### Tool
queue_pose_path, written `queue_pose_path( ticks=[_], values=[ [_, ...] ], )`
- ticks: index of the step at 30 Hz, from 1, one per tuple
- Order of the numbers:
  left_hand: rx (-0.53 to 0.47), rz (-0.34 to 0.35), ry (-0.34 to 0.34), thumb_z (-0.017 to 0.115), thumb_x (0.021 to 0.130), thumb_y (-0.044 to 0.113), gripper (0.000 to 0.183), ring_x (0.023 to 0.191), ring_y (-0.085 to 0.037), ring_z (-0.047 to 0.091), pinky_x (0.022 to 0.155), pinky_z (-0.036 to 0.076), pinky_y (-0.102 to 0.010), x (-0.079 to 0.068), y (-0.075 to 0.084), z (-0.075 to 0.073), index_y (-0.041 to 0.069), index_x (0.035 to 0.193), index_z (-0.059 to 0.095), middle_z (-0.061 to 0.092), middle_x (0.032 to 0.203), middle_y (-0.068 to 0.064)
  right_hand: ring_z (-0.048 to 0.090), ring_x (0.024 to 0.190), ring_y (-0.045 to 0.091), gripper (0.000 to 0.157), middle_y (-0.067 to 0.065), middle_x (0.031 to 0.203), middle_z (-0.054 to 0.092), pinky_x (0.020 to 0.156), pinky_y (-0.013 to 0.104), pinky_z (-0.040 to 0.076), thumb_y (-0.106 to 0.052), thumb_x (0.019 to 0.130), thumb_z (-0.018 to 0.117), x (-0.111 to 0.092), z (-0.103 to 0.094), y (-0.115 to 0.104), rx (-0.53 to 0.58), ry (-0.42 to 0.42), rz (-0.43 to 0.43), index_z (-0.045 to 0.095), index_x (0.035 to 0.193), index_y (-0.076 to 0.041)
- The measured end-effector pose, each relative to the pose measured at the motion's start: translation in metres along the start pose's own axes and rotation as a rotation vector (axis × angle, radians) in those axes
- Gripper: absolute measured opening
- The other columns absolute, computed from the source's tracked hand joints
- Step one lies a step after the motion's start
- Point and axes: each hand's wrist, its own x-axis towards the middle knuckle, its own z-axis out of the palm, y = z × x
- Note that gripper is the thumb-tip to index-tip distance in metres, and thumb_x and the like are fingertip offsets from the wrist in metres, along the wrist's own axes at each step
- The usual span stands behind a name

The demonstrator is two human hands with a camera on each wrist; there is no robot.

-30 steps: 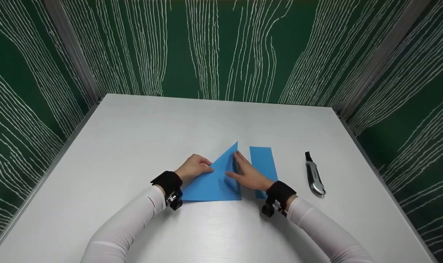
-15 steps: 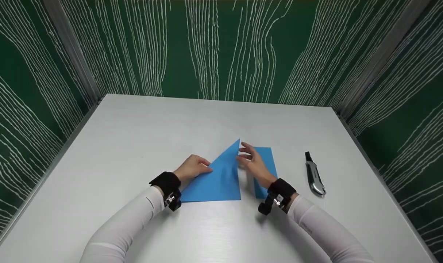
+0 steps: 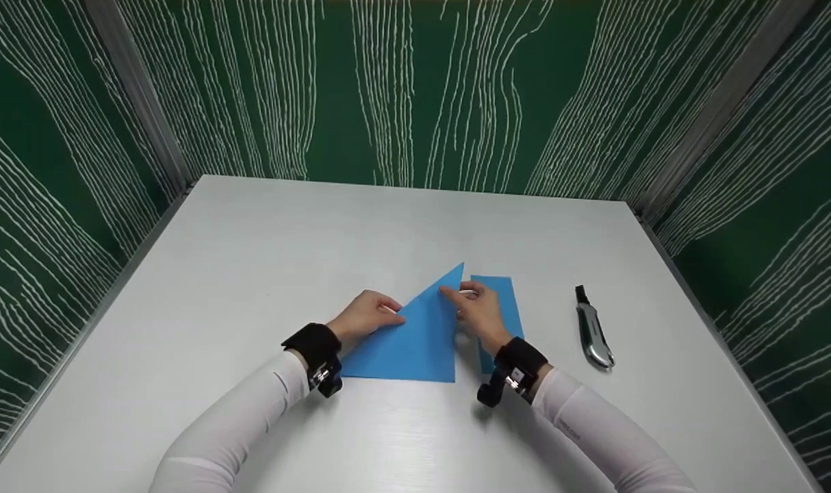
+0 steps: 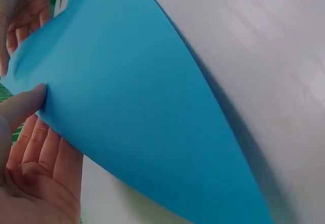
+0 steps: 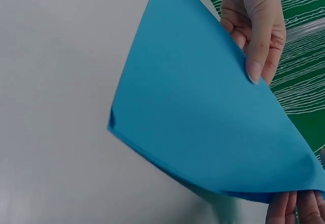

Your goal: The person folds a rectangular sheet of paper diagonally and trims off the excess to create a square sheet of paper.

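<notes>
A sheet of blue paper [image 3: 415, 346], folded into a triangle, is held between my hands in the head view. My left hand [image 3: 364, 318] pinches its slanted folded edge, thumb on top and fingers beneath, as the left wrist view of the paper [image 4: 137, 92] shows. Near the upper tip, my right hand [image 3: 482, 316] pinches the right-hand edge with its thumb over the front. In the right wrist view the paper [image 5: 193, 112] bows above the table, its layers slightly parted along the lower edge. The right fingers [image 5: 306, 206] are partly hidden behind it.
A narrow blue paper strip [image 3: 499, 294] lies just right of the folded sheet, partly covered by the right hand. Further right is a utility knife [image 3: 594, 335] with a grey handle. The white table [image 3: 285, 233] is bounded by green walls with white wavy lines.
My right hand has gone from lying against the paper's flap, off its edge, to pinching that edge near the tip. The tip has shifted slightly right. My left hand keeps its pinch.
</notes>
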Motion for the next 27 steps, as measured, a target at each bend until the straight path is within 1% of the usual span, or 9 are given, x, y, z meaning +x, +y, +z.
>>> queue_pose_path(
  ticks=[2,5,7,9,14,17,19,22,27],
  values=[
    [-0.006,0.009,-0.004,0.073,0.095,0.017,0.031,0.096,-0.024,0.077,0.088,0.062,-0.036,-0.001,0.001,0.001,-0.002,0.119,0.073,0.078,0.11,-0.02,0.065,0.085,0.012,0.048,0.012,0.105,0.073,0.074,0.024,0.053,-0.034,0.093,0.076,-0.003,0.004,-0.002,-0.047,-0.015,0.008,0.065,0.124,0.001],
    [0.005,0.032,0.006,0.072,0.095,0.017,0.03,0.095,-0.025,0.077,0.089,0.062,-0.038,-0.004,0.003,0.001,-0.002,0.118,0.074,0.078,0.109,-0.02,0.068,0.111,0.023,0.053,0.018,0.123,0.071,0.097,0.036,0.055,-0.038,0.094,0.074,-0.007,0.008,-0.007,-0.093,-0.052,0.018,0.065,0.129,0.0],
    [0.022,0.059,0.02,0.072,0.096,0.017,0.03,0.098,-0.027,0.076,0.091,0.062,-0.04,-0.007,0.004,0.001,-0.003,0.119,0.073,0.077,0.11,-0.02,0.064,0.126,0.03,0.054,0.02,0.131,0.068,0.11,0.046,0.051,-0.04,0.095,0.073,-0.008,0.01,-0.012,-0.113,-0.069,0.026,0.064,0.13,0.0],
    [0.038,0.083,0.036,0.07,0.097,0.018,0.03,0.103,-0.028,0.075,0.094,0.061,-0.042,-0.012,0.007,0.001,-0.002,0.12,0.073,0.076,0.113,-0.02,0.057,0.138,0.035,0.055,0.023,0.14,0.063,0.119,0.053,0.043,-0.039,0.096,0.072,-0.008,0.01,-0.019,-0.106,-0.087,0.038,0.062,0.132,0.001],
    [0.104,0.146,0.103,0.066,0.101,0.018,0.029,0.108,-0.028,0.072,0.097,0.058,-0.044,-0.024,0.018,-0.002,0.005,0.126,0.071,0.075,0.121,-0.015,0.053,0.141,0.035,0.039,0.024,0.137,0.061,0.124,0.051,0.037,-0.033,0.099,0.067,-0.008,0.009,-0.036,-0.021,-0.12,0.035,0.061,0.12,0.0],
    [0.161,0.178,0.145,0.063,0.103,0.019,0.03,0.105,-0.028,0.073,0.095,0.058,-0.045,-0.031,0.022,-0.004,0.01,0.131,0.07,0.074,0.124,-0.012,0.049,0.144,0.034,0.036,0.021,0.141,0.056,0.126,0.051,0.034,-0.031,0.102,0.063,-0.009,0.008,-0.039,0.054,-0.185,0.022,0.057,0.124,-0.003],
    [0.196,0.193,0.167,0.062,0.104,0.022,0.031,0.106,-0.028,0.073,0.095,0.058,-0.045,-0.035,0.023,-0.005,0.013,0.133,0.069,0.073,0.129,-0.009,0.044,0.149,0.035,0.041,0.02,0.149,0.051,0.127,0.05,0.032,-0.03,0.103,0.06,-0.009,0.005,-0.038,0.102,-0.244,0.018,0.053,0.134,-0.003],
    [0.257,0.231,0.196,0.062,0.104,0.024,0.033,0.114,-0.03,0.071,0.096,0.057,-0.047,-0.039,0.022,-0.006,0.014,0.136,0.066,0.069,0.136,-0.009,0.035,0.155,0.034,0.055,0.016,0.161,0.041,0.128,0.049,0.03,-0.029,0.104,0.059,-0.007,-0.001,-0.034,0.165,-0.319,0.026,0.042,0.151,-0.007],
    [0.314,0.267,0.2,0.062,0.104,0.026,0.044,0.137,-0.034,0.057,0.11,0.05,-0.051,-0.041,0.019,-0.005,0.012,0.145,0.055,0.057,0.148,-0.015,0.032,0.156,0.034,0.068,0.014,0.167,0.033,0.128,0.051,0.03,-0.025,0.102,0.061,-0.002,-0.008,-0.027,0.269,-0.425,0.063,0.028,0.159,-0.01]
  ],
)
